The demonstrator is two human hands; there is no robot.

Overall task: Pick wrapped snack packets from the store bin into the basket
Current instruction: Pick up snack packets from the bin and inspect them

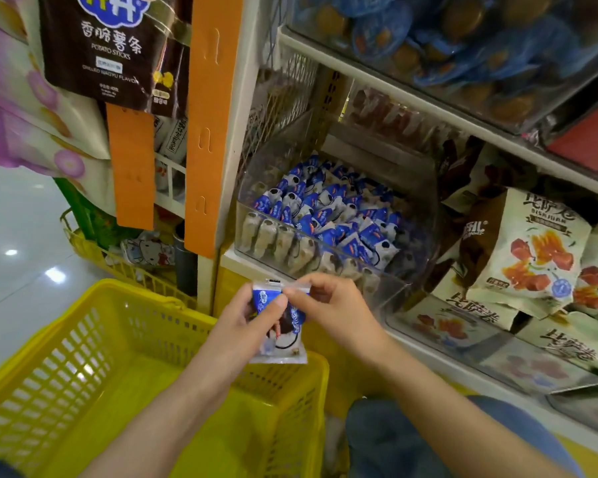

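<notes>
A clear plastic store bin [252, 215] on the shelf holds several blue-and-white wrapped snack packets [332, 208]. Below it, in front of the shelf, both my hands hold one such snack packet [283, 343] upright. My left hand [252, 319] grips its left side with the thumb across the front. My right hand [328, 301] pinches its top seal. The packet hangs just above the far rim of a yellow plastic basket [125, 357], which has nothing visible inside.
Beige snack bags [529, 250] fill the bin to the right. A higher shelf holds blue round packs [428, 39]. An orange strip [204, 125] and hanging potato-stick bags [97, 50] are on the left. A second yellow basket [94, 250] stands on the floor behind.
</notes>
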